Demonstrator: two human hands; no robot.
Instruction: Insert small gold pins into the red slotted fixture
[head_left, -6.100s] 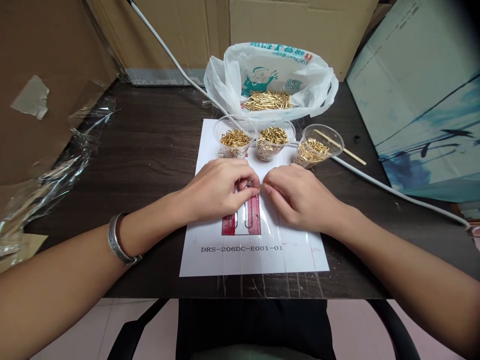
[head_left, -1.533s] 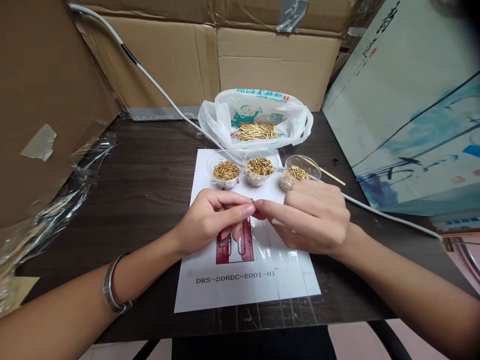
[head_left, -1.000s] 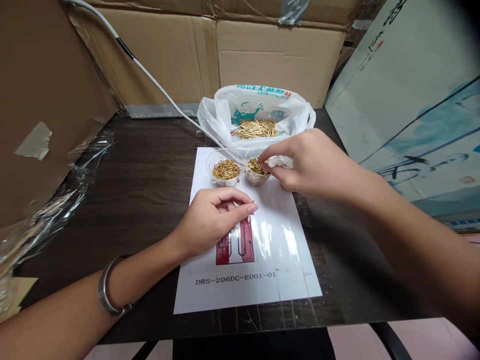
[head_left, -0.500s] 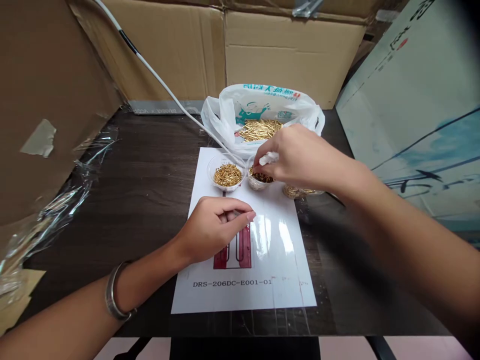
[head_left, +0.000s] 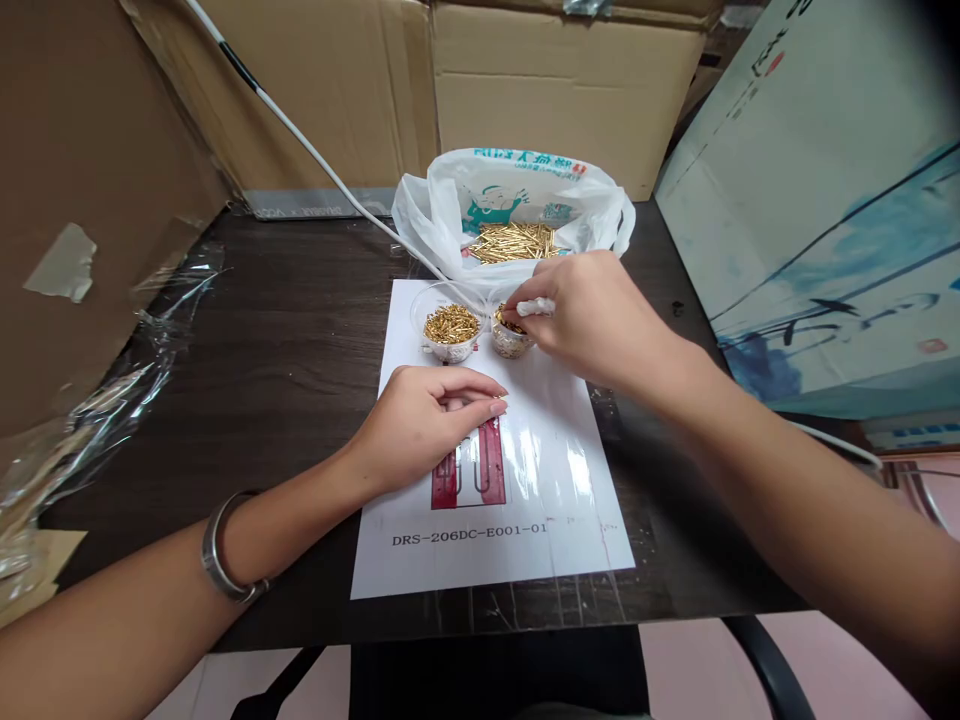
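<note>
Your right hand (head_left: 592, 320) pinches with its fingertips into the middle cup (head_left: 511, 338) of gold pins. Your left hand (head_left: 424, 425) rests on the sheet (head_left: 555, 480), fingertips pressed together on a small gold pin (head_left: 502, 404).

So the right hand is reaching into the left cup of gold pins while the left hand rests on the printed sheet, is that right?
Not quite. In the head view, the right hand is at the middle cup, not the left cup. The rest holds: the left hand rests on the printed sheet.
</note>
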